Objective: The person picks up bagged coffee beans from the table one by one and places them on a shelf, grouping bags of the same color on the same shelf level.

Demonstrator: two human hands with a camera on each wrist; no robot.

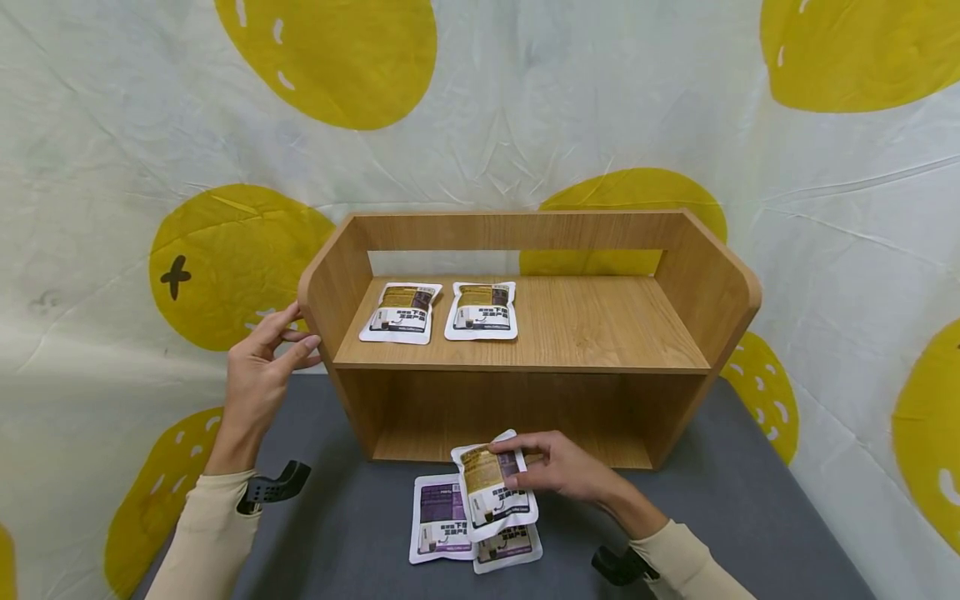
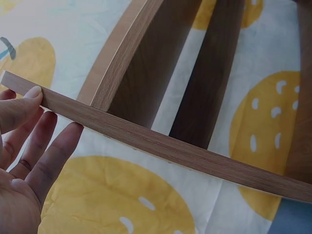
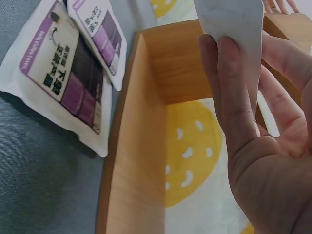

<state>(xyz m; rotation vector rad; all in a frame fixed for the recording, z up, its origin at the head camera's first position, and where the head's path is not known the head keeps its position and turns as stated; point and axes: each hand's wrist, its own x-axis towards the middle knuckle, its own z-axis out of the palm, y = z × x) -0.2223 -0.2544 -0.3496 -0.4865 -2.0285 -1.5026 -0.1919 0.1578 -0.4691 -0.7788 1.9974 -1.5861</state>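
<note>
A white cloth (image 1: 82, 125) printed with yellow fruit shapes hangs behind a dark grey table (image 1: 322, 542). At the table's far edge stands a two-tier wooden shelf (image 1: 600, 325) with a gap in its back.

The person's left hand (image 1: 260, 371) touches the front edge of the shelf's left side, fingers loosely extended. The right hand (image 1: 558, 467) pinches a gold pouch (image 1: 480, 475) between thumb and fingers, in front of the shelf's lower front edge, tilted, print facing up. Cream sleeves (image 1: 213, 533) and black wrist devices (image 1: 285, 483) show on both arms.

Two more gold pouches (image 1: 401, 313) lie on the upper tier, apart, toward its left end. Two purple pouches (image 1: 435, 533) lie on the table below the held one, which partly hides them from above.
</note>
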